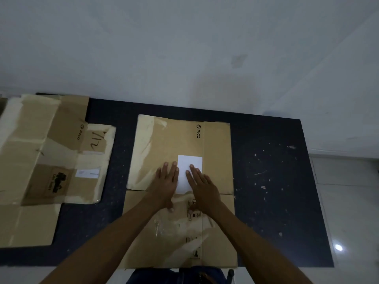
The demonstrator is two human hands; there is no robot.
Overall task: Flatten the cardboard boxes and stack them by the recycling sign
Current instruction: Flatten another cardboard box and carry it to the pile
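Observation:
A brown cardboard box point(215, 152) marked PICO lies flat on the dark mat, with a white label point(189, 160) in its middle and tape along its left side. My left hand point(167, 181) presses palm-down on it, fingers straight, just left of the label. My right hand point(202, 185) presses flat beside it, with its fingertips on the label. To the left lies a pile of flattened cardboard boxes point(37, 152), also marked PICO, with handwriting and a small label. No recycling sign is in view.
The dark mat point(276, 181) covers the floor against a white wall point(184, 48) and is dotted with white specks on its right part. Pale floor tiles point(348, 201) lie to the right of the mat. My legs show at the bottom edge.

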